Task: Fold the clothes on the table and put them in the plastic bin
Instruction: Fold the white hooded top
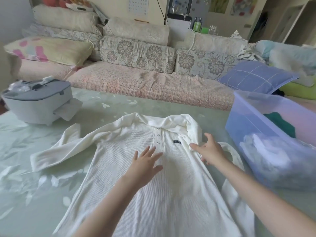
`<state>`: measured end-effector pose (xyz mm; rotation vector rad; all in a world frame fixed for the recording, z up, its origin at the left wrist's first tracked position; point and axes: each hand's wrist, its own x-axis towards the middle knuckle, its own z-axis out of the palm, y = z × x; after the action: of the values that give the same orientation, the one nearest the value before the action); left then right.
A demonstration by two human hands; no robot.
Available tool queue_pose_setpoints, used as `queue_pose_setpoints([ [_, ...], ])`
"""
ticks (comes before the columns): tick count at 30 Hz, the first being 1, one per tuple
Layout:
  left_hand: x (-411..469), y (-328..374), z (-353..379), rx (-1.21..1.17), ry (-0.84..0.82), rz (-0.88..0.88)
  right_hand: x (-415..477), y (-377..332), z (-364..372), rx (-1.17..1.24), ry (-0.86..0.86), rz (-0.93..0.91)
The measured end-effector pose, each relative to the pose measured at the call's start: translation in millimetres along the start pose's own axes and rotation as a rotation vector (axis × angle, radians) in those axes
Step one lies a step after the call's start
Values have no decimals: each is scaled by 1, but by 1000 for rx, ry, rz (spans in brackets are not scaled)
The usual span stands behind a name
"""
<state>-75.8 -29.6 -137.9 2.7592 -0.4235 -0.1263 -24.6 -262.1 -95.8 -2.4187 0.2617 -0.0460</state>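
Note:
A cream ribbed long-sleeved shirt point(119, 142) with a collar and a button placket lies spread face up on the table, collar at the far side. Its left sleeve stretches out to the left. My left hand point(147, 161) rests flat on the chest with fingers spread. My right hand point(209, 151) lies on the shirt's right shoulder area, fingers spread over the bunched right sleeve. A translucent blue plastic bin point(253, 127) stands at the right, holding a green garment point(280, 122) and white folded cloth point(263, 151).
The table point(106, 106) carries a pale green leaf-patterned cover. A grey and white appliance point(37, 101) stands at the far left. Behind the table runs a sofa point(136, 82) with floral cushions and a blue checked pillow point(256, 77).

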Motion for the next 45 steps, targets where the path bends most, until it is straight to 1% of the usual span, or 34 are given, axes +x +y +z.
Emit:
queue_pose_setpoints([
  [1,10,-2,3,4,-4,-12,16,-6,-1,-65,-19,70],
  [3,24,-9,8,24,-13,-54,43,-14,-2,-141,-119,160],
  [5,33,-16,13,59,-29,-70,69,-16,-1,-171,-197,187],
  [7,40,-20,16,82,-37,-69,94,-19,-1,-169,-177,162],
  [8,44,-21,17,87,-25,-70,106,-23,-1,-125,-148,131],
  [9,47,-22,19,87,-10,-70,119,-29,-1,-27,-123,101],
  [10,50,-23,20,85,4,-68,131,-38,-1,120,-124,88],
  [12,55,-26,23,59,45,-55,156,-59,3,421,-171,110],
  [13,55,-27,25,53,59,-44,170,-72,8,525,-202,114],
  [15,55,-30,27,52,56,-42,196,-100,22,595,-227,69],
  [17,57,-30,29,33,85,-74,221,-128,39,568,-185,-53],
  [19,58,-31,30,99,135,-74,238,-148,56,506,-194,-158],
  [21,57,-31,30,93,45,-111,245,-151,76,305,-212,-178],
  [23,57,-31,32,147,47,-95,243,-139,91,40,-177,-169],
  [24,58,-34,36,160,57,-83,238,-131,97,-18,-176,-182],
  [28,57,-31,31,65,67,-96,211,-97,110,-129,-316,-246],
  [30,58,-33,35,33,132,-69,196,-81,110,-185,-377,-256],
  [32,59,-32,36,64,215,-45,184,-64,107,-243,-388,-295],
  [33,59,-31,34,69,237,-61,180,-55,104,-268,-387,-318],
  [34,59,-32,36,62,199,-75,173,-47,100,-274,-401,-345],
  [36,59,-34,36,141,156,-91,164,-31,91,-246,-434,-395],
  [37,59,-34,33,147,94,-115,159,-24,84,-221,-409,-410],
  [39,60,-34,34,131,24,-124,155,-7,64,-179,-215,-373],
  [40,61,-36,37,144,35,-111,156,4,52,-174,-113,-314],
  [41,60,-37,38,135,31,-114,161,17,41,-161,-51,-222],
  [42,59,-38,37,118,34,-116,162,28,28,-135,-37,-126],
  [43,60,-37,36,83,36,-110,162,39,18,-91,-63,-34],
  [44,62,-37,38,40,78,-97,162,47,11,-58,-103,33],
  [45,63,-36,38,10,72,-101,162,53,8,-42,-136,71],
])
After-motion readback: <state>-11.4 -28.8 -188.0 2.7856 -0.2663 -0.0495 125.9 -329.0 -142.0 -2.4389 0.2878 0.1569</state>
